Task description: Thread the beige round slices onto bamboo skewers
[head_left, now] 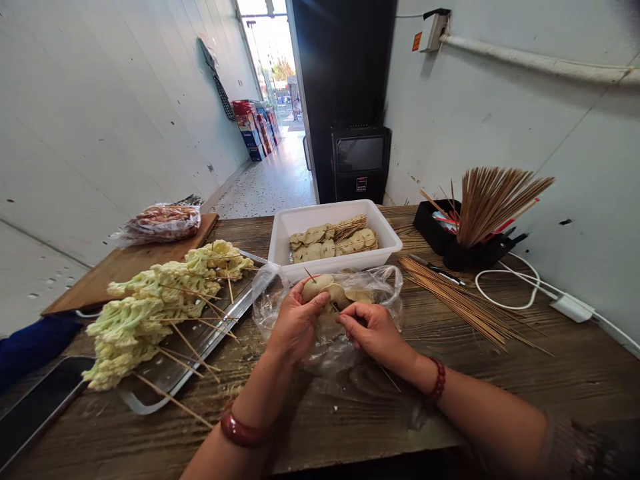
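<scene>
My left hand (291, 323) is closed around thin, round, beige-grey food slices (325, 285), gripping them between thumb and fingers. A thin bamboo skewer (390, 379) runs through the slices, its point sticking out at their upper left. Thumb and fingers of my right hand (376, 333) pinch this skewer just below the slices, with its tail passing under the palm toward the lower right. Beneath both hands lies a clear plastic bag (393, 283) with more of the slices (361, 295) inside. Behind it, a white plastic tub (335, 265) contains several finished skewers of folded slices (313, 250).
Skewered cauliflower (135, 320) lies on a metal tray (200, 360) at left, beside a wooden board (75, 287) with a bagged bundle (167, 221). To the right are loose skewers (460, 303), a black holder full of skewers (480, 253), and a white cable with adapter (571, 307).
</scene>
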A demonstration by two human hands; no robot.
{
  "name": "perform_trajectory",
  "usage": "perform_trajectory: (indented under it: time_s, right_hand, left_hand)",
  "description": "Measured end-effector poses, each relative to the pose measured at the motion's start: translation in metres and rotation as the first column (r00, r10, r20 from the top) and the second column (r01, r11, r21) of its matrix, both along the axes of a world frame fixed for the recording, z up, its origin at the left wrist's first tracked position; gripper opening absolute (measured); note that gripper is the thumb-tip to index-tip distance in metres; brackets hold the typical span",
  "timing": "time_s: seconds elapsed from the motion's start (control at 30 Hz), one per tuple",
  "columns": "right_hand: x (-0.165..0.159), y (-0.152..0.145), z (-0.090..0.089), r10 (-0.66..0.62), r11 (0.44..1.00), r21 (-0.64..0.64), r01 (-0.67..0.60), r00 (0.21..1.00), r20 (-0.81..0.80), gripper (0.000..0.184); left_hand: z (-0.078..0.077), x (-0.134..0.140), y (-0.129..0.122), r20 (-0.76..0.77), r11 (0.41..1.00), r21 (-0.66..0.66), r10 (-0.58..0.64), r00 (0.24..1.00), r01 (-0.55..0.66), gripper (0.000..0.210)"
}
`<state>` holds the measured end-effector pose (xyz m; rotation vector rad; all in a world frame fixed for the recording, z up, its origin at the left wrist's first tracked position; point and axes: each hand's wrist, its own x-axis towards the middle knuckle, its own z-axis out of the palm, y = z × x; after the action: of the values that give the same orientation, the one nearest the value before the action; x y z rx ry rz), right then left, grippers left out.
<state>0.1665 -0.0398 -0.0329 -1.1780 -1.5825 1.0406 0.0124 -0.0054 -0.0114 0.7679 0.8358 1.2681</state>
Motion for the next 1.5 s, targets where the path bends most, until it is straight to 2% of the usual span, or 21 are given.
perform_trajectory:
  time_s: [0.1,0.27,0.4,0.7,0.83,0.93,1.23,1.33,1.5]
  right_hand:
    - [0.0,0.0,0.001,-0.009,1.0,0.019,0.008,1.0,0.013,0.02]
    - [0.001,0.0,0.001,-0.021,0.999,0.04,0.02,0.999,0.031,0.02]
    - [0.001,0.001,0.0,-0.033,0.999,0.013,0.033,0.999,0.003,0.02]
    - [0.0,-0.001,0.0,-0.009,0.999,-0.032,0.008,0.999,-0.043,0.018]
    - [0.0,0.0,0.001,-0.013,1.0,-0.02,0.013,0.999,-0.042,0.02]
    - [0.0,0.0,0.002,-0.012,0.999,-0.039,0.01,0.998,-0.056,0.02]
    - [-0.002,0.0,-0.002,0.017,0.993,-0.113,-0.026,0.997,-0.08,0.02]
    - [-0.001,0.001,-0.001,0.022,0.995,-0.092,-0.028,0.998,-0.065,0.019]
    - [0.005,0.004,0.002,-0.015,0.999,0.041,0.014,1.0,0.012,0.018]
  left_hand:
    - [-0.001,0.001,-0.001,-0.018,1.0,-0.007,-0.003,1.0,0.003,0.044]
    - [0.003,0.001,-0.002,-0.084,0.998,-0.019,0.06,0.995,-0.062,0.052]
    - [0.008,-0.001,-0.002,-0.043,0.998,-0.045,0.042,0.998,-0.044,0.051]
    - [0.003,0.003,-0.004,-0.064,0.998,0.021,0.06,0.996,-0.059,0.053]
    - [0.008,-0.003,-0.002,-0.052,1.0,-0.023,0.004,0.999,-0.006,0.038]
    - [0.011,-0.006,0.0,-0.039,0.999,-0.033,-0.016,0.999,0.014,0.036]
    - [0.003,0.002,0.001,0.043,0.999,0.0,-0.052,0.998,0.052,0.03]
    - [0.006,0.0,0.001,0.043,0.999,-0.004,-0.047,0.998,0.047,0.03]
    - [0.01,-0.005,0.002,0.013,0.998,-0.041,-0.039,0.999,0.039,0.03]
